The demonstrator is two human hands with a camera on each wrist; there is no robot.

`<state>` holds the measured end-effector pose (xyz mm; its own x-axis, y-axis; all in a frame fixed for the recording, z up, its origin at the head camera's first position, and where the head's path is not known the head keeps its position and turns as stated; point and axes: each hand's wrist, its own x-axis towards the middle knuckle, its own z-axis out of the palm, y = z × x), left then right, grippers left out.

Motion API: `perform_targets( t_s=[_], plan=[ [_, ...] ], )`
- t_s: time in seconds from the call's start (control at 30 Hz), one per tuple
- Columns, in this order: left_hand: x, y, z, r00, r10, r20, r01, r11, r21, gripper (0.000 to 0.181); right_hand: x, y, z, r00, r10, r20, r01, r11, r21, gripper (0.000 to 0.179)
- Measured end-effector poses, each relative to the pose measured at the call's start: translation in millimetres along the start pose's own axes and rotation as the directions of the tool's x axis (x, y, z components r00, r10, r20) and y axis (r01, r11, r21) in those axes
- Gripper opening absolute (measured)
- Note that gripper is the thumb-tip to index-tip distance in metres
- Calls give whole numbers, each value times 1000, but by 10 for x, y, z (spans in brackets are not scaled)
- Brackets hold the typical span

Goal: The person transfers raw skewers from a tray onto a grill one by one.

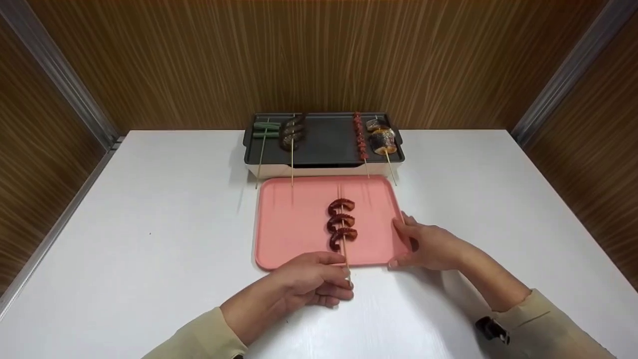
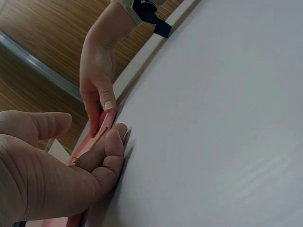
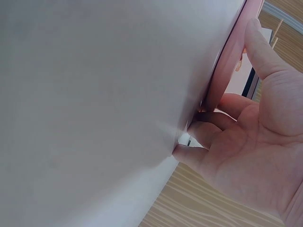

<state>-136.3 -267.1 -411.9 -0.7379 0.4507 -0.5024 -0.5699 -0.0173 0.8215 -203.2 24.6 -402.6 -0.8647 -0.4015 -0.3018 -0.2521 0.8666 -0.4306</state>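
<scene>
A pink tray (image 1: pixel 299 224) lies on the white table. On its right half rests a skewer of reddish-brown curled pieces (image 1: pixel 342 219) that look like octopus tentacles, its stick pointing toward me. My left hand (image 1: pixel 311 279) is at the tray's front edge, fingers loosely bent beside and under the stick's near end. In the left wrist view, the left thumb (image 2: pixel 52 125) stands apart from the stick. My right hand (image 1: pixel 431 244) holds the tray's near right corner, thumb at the front edge and fingers along the right side. The right wrist view shows other fingertips touching the table.
Behind the tray stands a dark grill plate (image 1: pixel 329 139) on a white base. It bears a green vegetable skewer (image 1: pixel 266 130), a dark spiral skewer (image 1: pixel 291 133), a thin red skewer (image 1: pixel 360 137) and a chunky fish-like skewer (image 1: pixel 383 139). Wood-grain panels (image 1: pixel 319 60) enclose the table.
</scene>
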Motion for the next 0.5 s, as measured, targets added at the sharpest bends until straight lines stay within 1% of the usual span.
perform_targets(
  t_s=[0.27, 0.5],
  plan=[
    [25, -12, 32, 1000, -9, 2, 10, 1000, -22, 68, -3, 5, -7, 1000, 5, 5, -5, 1000, 13, 112],
    [29, -32, 42, 1000, 2, -15, -2, 999, -41, 63, 0, 7, -7, 1000, 9, 7, -9, 1000, 14, 112]
  ],
)
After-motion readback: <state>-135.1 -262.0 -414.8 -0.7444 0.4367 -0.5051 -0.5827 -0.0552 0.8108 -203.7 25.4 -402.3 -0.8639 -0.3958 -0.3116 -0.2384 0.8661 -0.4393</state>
